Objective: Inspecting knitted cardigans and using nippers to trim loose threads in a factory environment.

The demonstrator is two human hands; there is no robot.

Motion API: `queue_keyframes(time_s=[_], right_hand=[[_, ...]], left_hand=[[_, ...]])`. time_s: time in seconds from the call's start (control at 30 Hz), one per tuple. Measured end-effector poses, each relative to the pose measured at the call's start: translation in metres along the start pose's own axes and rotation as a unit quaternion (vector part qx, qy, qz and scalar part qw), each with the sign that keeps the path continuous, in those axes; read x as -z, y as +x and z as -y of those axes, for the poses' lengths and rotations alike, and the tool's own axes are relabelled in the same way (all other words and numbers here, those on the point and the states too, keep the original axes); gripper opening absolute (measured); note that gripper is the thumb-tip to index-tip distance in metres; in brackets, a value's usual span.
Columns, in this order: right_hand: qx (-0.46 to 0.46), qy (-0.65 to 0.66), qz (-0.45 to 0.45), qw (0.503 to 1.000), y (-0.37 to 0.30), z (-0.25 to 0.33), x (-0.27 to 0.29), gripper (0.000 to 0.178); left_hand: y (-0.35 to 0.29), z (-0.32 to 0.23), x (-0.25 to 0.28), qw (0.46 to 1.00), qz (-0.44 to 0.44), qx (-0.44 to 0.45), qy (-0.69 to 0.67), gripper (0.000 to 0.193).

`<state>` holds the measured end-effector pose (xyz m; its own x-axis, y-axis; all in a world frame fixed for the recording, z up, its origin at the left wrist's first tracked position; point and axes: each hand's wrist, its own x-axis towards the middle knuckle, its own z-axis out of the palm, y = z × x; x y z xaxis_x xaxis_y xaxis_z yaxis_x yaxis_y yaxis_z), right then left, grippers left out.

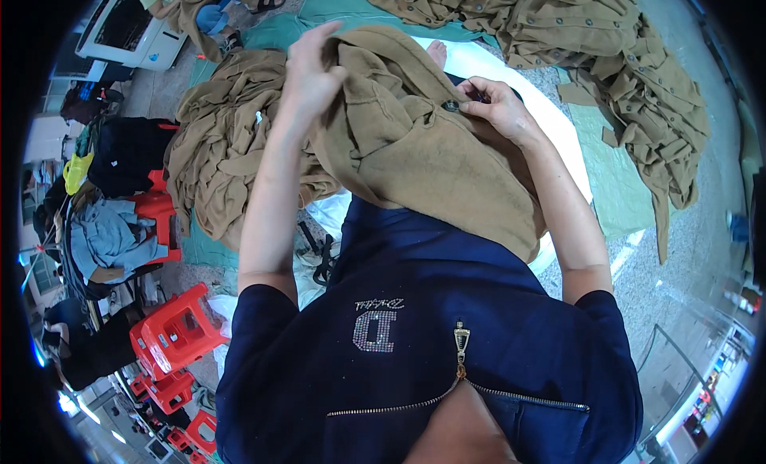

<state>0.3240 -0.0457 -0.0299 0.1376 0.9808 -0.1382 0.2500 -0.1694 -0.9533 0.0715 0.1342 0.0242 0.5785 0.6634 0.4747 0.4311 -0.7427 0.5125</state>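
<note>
Garment: the tan coat (431, 153) lies draped over your lap, reaching from the picture's centre up toward 12 o'clock. It looks like thick, soft, felt-like cloth, so you should expect it to be limp and fairly heavy, sagging wherever you leave it unsupported.
Piles: 1 heap of tan garments (223, 145) sits at 9 o'clock of your lap, and another heap with buttons (606, 49) at 1 o'clock, both on the green floor sheet (614, 185).
Stools: red plastic stools (177, 330) stand at 8 o'clock.
Left hand (311, 69): your fingers are curled and bunched into a fold of the coat's upper edge at 11 o'clock.
Right hand (499, 105): your fingers are pinching the cloth just beside a dark button (451, 106).
Hold: grip folds or hems, since the nap should not slip; keep the button edge taut between both hands.
</note>
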Motion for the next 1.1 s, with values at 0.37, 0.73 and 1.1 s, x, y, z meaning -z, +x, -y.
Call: queue_keyframes(time_s=[0.37,0.73,1.1], right_hand=[[0.088,0.058,-0.065,0.992,-0.031,0.03,0.0,0.016],[0.207,-0.112,-0.136,0.962,-0.054,0.035,-0.019,0.009],[-0.001,-0.01,-0.159,0.987,-0.087,0.031,-0.043,0.022]], left_hand=[[-0.008,-0.077,-0.071,0.843,0.336,0.116,-0.404,0.04],[-0.027,-0.098,-0.061,0.856,0.258,0.154,-0.421,0.049],[-0.038,-0.097,-0.07,0.848,0.178,0.211,-0.452,0.045]])
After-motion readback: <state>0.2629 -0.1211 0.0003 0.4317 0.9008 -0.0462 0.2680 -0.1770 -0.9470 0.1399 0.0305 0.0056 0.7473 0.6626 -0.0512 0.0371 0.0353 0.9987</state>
